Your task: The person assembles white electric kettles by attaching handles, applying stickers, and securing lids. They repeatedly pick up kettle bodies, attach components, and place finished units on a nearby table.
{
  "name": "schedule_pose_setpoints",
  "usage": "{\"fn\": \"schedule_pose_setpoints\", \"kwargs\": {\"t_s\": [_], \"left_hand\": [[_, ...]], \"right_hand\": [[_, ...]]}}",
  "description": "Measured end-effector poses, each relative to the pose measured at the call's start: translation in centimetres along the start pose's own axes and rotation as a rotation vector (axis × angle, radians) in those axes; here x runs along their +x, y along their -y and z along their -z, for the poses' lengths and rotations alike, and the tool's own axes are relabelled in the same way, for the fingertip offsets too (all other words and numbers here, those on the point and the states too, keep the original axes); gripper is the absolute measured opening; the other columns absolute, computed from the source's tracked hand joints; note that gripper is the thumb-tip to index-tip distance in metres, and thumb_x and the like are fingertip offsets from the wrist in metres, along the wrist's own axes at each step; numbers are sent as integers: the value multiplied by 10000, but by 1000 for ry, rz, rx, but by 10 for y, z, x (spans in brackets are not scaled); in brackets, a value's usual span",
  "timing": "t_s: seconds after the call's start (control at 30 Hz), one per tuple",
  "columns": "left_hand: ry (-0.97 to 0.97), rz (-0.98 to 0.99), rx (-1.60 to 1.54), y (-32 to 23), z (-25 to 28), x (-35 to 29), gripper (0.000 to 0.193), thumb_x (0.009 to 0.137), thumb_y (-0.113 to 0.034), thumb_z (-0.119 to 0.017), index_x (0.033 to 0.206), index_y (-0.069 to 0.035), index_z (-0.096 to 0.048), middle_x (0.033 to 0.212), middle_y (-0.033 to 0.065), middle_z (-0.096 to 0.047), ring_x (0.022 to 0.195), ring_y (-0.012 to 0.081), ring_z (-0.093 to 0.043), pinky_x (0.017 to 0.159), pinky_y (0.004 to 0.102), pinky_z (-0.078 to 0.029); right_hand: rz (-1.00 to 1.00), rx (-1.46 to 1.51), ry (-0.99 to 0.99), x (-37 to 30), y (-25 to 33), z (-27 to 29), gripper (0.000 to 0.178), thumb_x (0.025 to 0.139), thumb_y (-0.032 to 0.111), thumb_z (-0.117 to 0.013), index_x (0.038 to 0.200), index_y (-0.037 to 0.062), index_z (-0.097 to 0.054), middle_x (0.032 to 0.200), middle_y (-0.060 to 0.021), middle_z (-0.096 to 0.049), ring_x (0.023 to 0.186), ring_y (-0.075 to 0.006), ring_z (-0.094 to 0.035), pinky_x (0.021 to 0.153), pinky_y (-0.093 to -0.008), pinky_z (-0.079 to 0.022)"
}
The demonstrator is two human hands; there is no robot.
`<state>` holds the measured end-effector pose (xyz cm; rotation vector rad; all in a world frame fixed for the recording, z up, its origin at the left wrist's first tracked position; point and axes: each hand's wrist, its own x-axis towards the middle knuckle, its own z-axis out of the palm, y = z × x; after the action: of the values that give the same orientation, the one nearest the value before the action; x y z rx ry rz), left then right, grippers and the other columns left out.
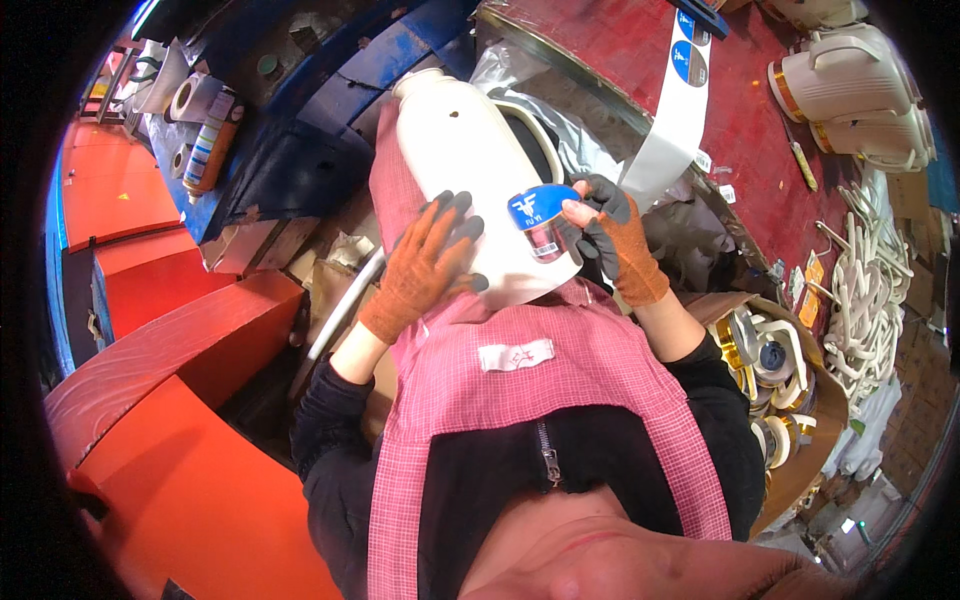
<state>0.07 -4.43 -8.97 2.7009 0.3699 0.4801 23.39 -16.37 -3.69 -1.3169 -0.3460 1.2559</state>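
A cream-white jug body with a side handle lies across my lap on a pink checked apron, its narrow neck pointing away from me. My left hand, in an orange and dark grey glove, rests on the jug's left side with its fingers spread. My right hand, gloved alike, pinches the right edge of a round sticker between bare-tipped thumb and fingers. The sticker is blue on top and shiny below, with a small barcode. It is over the jug's wide end; whether it touches the surface I cannot tell.
A strip of round labels hangs off the red table at right. White jugs stand farther back, beside piled white handles. A carton of lid-like parts is near my right elbow. Orange-red panels fill the left.
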Motion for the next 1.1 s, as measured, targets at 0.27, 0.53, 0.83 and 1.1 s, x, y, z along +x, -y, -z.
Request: {"fn": "schedule_pose_setpoints", "kwargs": {"t_s": [0.27, 0.53, 0.83, 1.1], "left_hand": [[-81, -26, -49, -1, -3, 5, 539, 662, -391, -721, 1106, -146, -537, 1345, 164, -384, 1262, 356, -360, 984, 436, -394], [114, -163, 264, -11, 7, 13, 560, 655, -329, -729, 1176, -284, -526, 1339, 9, -392, 1274, 381, -301, 999, 410, -418], [392, -193, 221, -30, 33, 51, 634, 663, -490, -672, 1215, -214, -524, 1329, 8, -423, 1282, 356, -280, 1075, 530, -211], [428, -511, 94, -5, 25, 172, 449, 755, -478, -569, 940, -72, -616, 944, 98, -610, 1006, 312, -510, 944, 446, -350]], "right_hand": [[101, -158, 11, 7, -18, 2, 195, 762, 111, -703, 898, 50, -577, 803, 13, -559, 710, -77, -523, 637, -209, -434], [189, -310, -66, 17, -31, 16, 236, 763, 144, -719, 909, 35, -569, 804, 15, -547, 735, -72, -512, 667, -224, -445], [587, -945, -139, 85, -7, 46, 345, 730, 213, -724, 969, 34, -550, 854, -61, -585, 775, -160, -576, 714, -288, -473], [300, -1460, 770, 313, 21, -98, 872, 792, 711, -373, 1387, 76, -321, 1407, -198, -331, 1316, -332, -294, 1094, -396, -207]]}}
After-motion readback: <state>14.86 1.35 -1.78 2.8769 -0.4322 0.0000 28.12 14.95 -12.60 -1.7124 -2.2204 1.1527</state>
